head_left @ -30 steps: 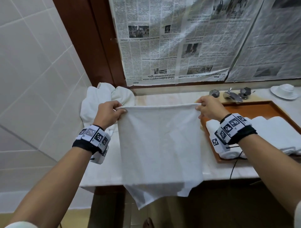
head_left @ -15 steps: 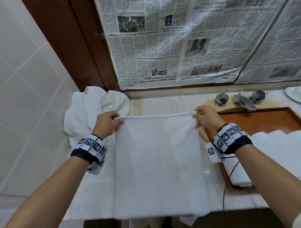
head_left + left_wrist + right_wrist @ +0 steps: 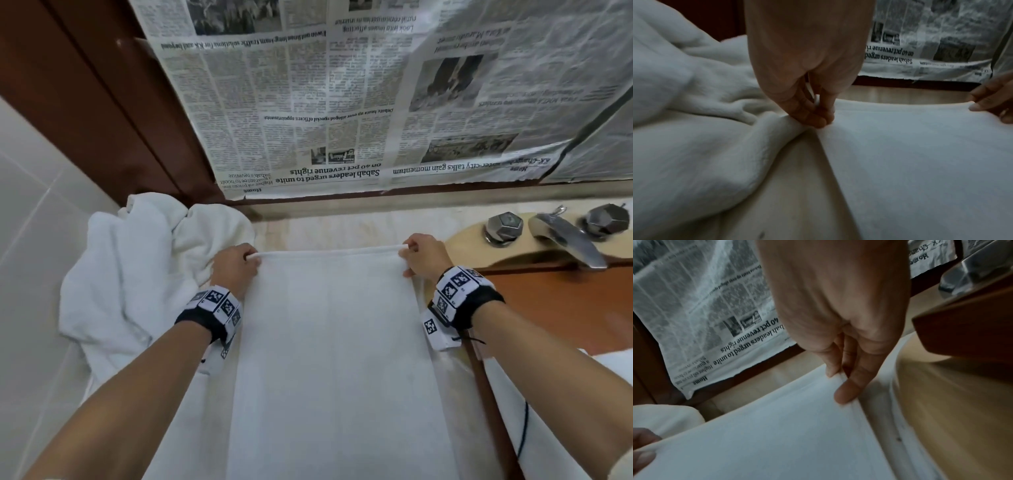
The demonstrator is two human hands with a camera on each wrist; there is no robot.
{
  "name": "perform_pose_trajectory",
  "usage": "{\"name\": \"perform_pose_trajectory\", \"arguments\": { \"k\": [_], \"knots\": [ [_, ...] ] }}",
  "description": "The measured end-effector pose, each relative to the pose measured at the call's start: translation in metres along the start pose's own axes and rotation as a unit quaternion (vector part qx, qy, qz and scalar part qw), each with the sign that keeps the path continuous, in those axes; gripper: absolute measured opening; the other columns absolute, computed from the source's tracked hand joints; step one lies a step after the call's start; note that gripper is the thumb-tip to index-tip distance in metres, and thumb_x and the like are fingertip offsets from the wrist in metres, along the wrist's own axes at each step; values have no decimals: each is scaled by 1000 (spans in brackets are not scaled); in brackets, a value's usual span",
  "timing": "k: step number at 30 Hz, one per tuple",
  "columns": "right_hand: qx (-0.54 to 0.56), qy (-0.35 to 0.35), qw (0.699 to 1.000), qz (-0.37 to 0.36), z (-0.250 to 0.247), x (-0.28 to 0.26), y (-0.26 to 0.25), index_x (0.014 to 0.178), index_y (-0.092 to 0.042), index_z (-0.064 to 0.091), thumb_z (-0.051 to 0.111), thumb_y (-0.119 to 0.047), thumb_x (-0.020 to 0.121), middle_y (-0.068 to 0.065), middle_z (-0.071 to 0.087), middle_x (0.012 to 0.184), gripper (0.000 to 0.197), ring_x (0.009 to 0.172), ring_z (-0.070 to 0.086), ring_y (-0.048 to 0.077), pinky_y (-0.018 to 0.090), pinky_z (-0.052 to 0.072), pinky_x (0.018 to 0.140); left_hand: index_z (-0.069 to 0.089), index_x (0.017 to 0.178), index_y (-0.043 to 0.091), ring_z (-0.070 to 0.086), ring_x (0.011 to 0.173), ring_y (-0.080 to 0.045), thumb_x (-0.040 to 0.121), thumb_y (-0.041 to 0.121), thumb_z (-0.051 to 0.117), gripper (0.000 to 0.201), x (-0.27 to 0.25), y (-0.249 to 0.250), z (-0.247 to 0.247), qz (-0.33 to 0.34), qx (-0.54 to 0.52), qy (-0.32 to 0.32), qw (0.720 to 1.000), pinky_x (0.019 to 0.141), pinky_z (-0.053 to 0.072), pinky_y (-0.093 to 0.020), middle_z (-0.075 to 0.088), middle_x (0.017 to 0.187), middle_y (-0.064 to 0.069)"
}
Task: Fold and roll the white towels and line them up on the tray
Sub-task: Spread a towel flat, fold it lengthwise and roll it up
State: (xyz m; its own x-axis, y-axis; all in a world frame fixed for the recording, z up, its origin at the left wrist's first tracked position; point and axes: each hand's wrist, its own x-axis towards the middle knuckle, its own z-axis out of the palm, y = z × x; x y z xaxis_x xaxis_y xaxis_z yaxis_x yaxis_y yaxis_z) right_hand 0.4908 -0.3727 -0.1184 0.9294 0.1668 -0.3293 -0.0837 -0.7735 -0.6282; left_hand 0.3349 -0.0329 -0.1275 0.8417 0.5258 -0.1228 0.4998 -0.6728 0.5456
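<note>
Two hands on this one: the left hand (image 3: 234, 266) and right hand (image 3: 423, 256) each pinch a far corner of the flat white terry towel (image 3: 337, 359) spread on the pale stone counter (image 3: 329, 229), just left of the brown wooden tray (image 3: 561, 305). If one corner slips loose, I'd guess the fold goes crooked and the roll comes out lopsided.

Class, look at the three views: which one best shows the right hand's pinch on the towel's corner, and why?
The right wrist view: the right hand fills it, thumb and fingertips pinching the towel corner. The head view shows that hand only from behind, with the fingers mostly hidden. The left wrist view catches just its fingertips at the frame's right edge.
</note>
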Motion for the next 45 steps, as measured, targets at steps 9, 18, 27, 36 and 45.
{"name": "perform_pose_trajectory", "arguments": {
  "k": [9,18,27,36,45],
  "knots": [
    [-111,29,993,-33,21,16,-6,122,-2,53,50,-11,97,21,51,123,26,110,51,37,43,47,92,59,125,5,58,102,-35,93,15,62,34,21,-7,31,31,20,17,999,92,45,-39,53,128,-17],
    [-241,-74,934,-254,126,-70,-36,157,-16,16,12,-40,99,-1,8,165,63,152,3,24,49,13,120,14,157,39,0,153,-21,94,57,2,66,-50,40,87,122,142,-98,977,119,7,-57,1,167,11],
    [-317,-86,938,-113,74,-31,6,155,-24,-17,4,-51,103,-8,-26,160,62,149,-20,15,45,-7,122,-1,157,40,-10,153,-17,103,56,12,58,-23,-5,64,44,195,-99,975,122,1,-51,-10,166,15],
    [-266,-115,928,-235,123,-117,-14,157,-24,-4,-2,-53,97,-10,-16,161,66,149,-17,15,46,-8,121,-2,158,38,-14,152,-20,93,59,-5,68,-107,17,90,128,187,-125,966,121,-5,-54,-16,164,11],
    [-331,-67,936,-101,80,-97,33,155,-17,-16,4,-46,104,-1,-24,161,62,150,-17,16,44,-7,122,2,159,35,-1,154,-25,91,62,-7,73,-101,-31,61,30,199,-64,977,122,2,-53,-9,165,8]
  ]
}}
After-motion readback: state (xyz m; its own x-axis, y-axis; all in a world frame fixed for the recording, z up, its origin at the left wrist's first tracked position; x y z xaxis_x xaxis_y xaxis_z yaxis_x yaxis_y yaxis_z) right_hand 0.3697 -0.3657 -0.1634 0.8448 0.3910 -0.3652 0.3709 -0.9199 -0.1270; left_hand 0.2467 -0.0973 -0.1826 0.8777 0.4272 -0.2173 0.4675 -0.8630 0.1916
